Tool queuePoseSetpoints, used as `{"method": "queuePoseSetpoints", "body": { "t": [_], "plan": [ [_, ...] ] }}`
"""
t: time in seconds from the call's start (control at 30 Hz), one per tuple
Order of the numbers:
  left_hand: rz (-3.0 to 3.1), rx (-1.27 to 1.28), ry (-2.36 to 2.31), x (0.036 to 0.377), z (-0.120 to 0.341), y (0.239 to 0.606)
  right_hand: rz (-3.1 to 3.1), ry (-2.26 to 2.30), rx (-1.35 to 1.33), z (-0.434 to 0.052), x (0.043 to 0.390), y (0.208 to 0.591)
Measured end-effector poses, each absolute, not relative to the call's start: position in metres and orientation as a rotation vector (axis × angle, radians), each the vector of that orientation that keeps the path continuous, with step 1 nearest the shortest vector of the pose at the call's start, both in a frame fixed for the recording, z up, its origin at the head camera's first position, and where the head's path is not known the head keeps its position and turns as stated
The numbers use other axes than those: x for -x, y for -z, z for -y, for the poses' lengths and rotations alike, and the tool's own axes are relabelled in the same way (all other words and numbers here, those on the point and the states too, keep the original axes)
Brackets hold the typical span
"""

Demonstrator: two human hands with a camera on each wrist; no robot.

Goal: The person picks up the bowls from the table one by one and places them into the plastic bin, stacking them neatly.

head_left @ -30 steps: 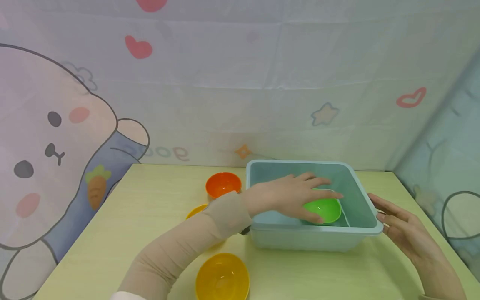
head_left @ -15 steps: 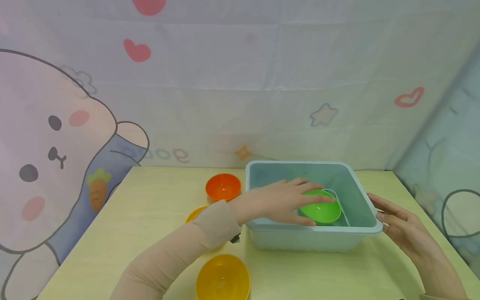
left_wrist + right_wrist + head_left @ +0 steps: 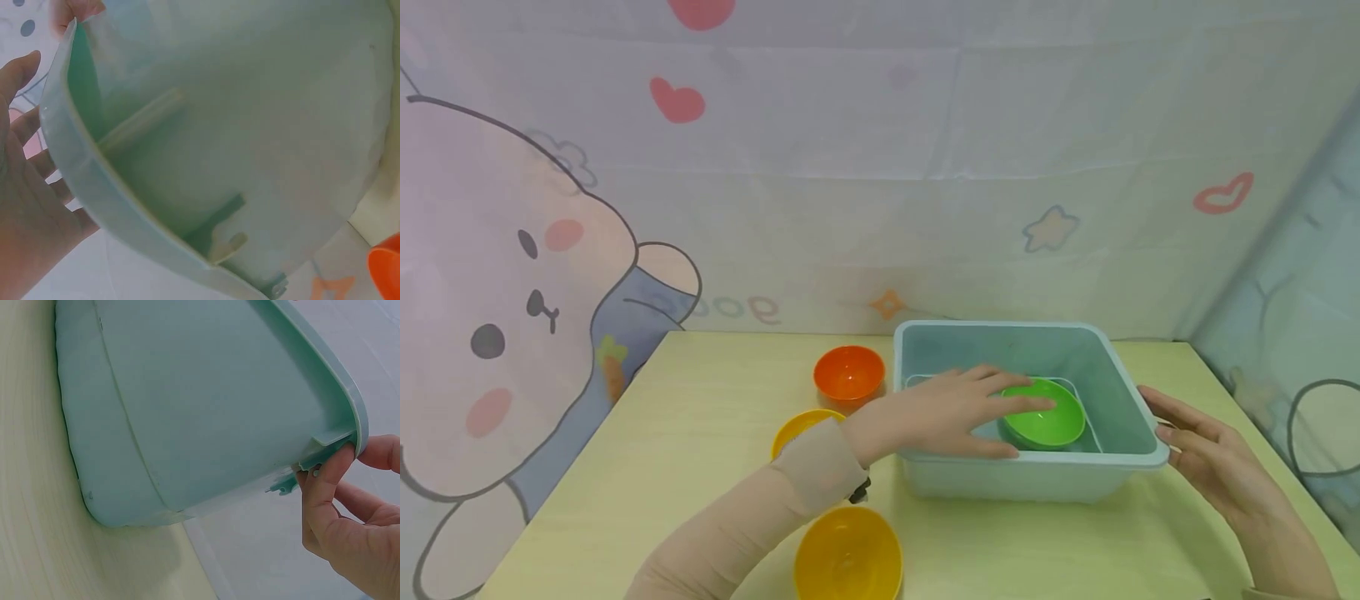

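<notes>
A light green-blue plastic bin [image 3: 1030, 460] stands at the right of the table. Inside it lies a bright green bowl [image 3: 1052, 423], its left edge overlapped by fingers. My left hand [image 3: 936, 414], fingers spread and straight, hovers over the bin's front left part and holds nothing. In the left wrist view that hand [image 3: 37, 206] shows beyond the bin's rim [image 3: 128, 203]. At the bin's right end my right hand [image 3: 1217, 458] pinches the rim; in the right wrist view its thumb and fingers [image 3: 331, 475] grip the rim's corner from both sides.
Left of the bin, an orange bowl [image 3: 850, 373] sits toward the back. A yellow bowl [image 3: 796, 429] is partly hidden by the left forearm, and another yellow bowl [image 3: 847, 558] stands at the front. A printed cloth [image 3: 850, 167] hangs behind the table.
My left hand has drawn back to the left from above the green bowl, so more of the bowl shows. The right hand keeps its place on the rim.
</notes>
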State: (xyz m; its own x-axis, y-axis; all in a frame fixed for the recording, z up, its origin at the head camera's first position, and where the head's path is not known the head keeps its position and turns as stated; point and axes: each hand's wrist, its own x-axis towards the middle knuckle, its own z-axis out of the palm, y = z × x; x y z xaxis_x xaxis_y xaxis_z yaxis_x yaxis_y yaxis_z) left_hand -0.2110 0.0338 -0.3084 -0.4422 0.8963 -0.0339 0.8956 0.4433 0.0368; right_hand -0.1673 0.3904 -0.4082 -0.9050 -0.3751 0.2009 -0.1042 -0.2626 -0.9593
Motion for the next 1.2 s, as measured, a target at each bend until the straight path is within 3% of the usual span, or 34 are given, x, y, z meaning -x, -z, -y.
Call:
{"method": "queuePoseSetpoints", "body": {
  "t": [0.63,1.2],
  "plan": [
    [-2.693,-1.815,-0.091,0.205,-0.02,0.323,-1.801,2.269,0.644,-0.389,0.168,0.41],
    [-2.714,-1.824,-0.127,0.19,0.003,0.339,-1.803,2.295,0.643,-0.39,0.17,0.409]
  ]
}}
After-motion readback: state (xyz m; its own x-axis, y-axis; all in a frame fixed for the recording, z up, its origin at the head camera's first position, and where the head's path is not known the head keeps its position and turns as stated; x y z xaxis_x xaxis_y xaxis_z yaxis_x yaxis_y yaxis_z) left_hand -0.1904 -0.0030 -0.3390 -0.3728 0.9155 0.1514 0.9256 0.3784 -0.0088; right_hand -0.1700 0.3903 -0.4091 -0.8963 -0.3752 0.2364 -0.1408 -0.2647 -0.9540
